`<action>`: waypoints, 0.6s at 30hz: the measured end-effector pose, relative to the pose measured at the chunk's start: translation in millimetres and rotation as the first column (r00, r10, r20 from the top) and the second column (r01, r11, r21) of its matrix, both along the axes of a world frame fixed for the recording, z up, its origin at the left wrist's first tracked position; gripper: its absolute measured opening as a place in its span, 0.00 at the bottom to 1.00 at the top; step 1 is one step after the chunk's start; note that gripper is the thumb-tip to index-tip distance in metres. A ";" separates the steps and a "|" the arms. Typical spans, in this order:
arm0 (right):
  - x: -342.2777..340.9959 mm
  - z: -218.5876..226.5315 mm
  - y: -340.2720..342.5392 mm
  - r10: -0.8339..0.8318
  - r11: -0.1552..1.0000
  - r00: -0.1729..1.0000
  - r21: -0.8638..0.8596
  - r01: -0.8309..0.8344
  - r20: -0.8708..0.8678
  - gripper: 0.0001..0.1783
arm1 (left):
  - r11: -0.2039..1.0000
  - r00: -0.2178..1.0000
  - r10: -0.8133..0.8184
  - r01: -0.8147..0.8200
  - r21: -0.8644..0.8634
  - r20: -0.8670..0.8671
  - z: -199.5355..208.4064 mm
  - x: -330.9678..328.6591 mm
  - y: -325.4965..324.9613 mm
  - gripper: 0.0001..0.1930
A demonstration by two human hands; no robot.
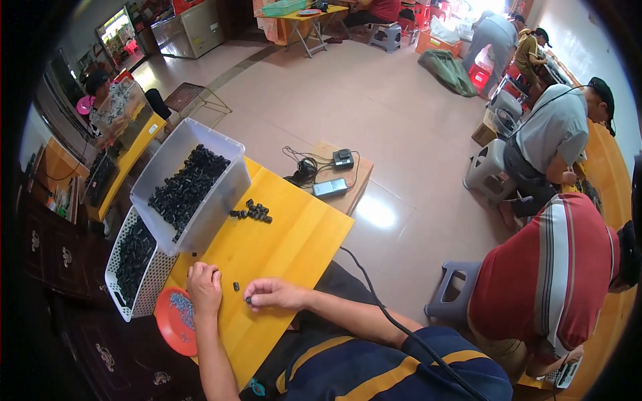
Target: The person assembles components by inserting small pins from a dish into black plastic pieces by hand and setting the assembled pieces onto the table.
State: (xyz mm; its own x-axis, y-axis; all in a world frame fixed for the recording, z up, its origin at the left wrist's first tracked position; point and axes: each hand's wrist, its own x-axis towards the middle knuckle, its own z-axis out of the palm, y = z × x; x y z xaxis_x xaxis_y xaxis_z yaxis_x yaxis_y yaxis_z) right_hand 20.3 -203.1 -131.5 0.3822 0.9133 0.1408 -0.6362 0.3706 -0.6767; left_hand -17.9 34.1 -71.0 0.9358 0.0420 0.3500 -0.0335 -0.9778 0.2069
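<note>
Wearer: dark navy shirt (pixel 371 371) with broad mustard-yellow bands; right sleeve (pixel 441 339) short, navy. Legwear (pixel 338 287) dark, near black. Left hand (pixel 204 289) and right hand (pixel 273 294) ungloved; forearms (pixel 351 313) uncovered. Smooth black cable (pixel 376 294) crosses in front of right arm and shirt.

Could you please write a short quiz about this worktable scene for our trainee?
1. True or false: the right hand pinches a small black part.
2. What colour is the round plate? A: green; B: orange-red; C: white.
3. Which stands nearer the round plate, the clear bin or the white basket?

Key: 1. True. 2. B. 3. The white basket.
</note>
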 end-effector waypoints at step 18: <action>-0.1 7.1 -2.4 -0.001 1.000 1.000 -0.022 0.001 -0.023 0.12 | 0.584 0.990 -0.001 -0.113 -0.804 -0.139 38.9 -55.6 -53.9 0.06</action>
State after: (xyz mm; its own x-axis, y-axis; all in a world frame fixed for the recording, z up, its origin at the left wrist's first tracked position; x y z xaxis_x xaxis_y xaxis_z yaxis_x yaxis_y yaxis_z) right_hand 20.2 -205.5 -124.3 0.3860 0.9157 0.1116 -0.6512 0.3562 -0.6701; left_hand -73.5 -19.8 -32.1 0.9506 0.3080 0.0382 0.0940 -0.4029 0.9104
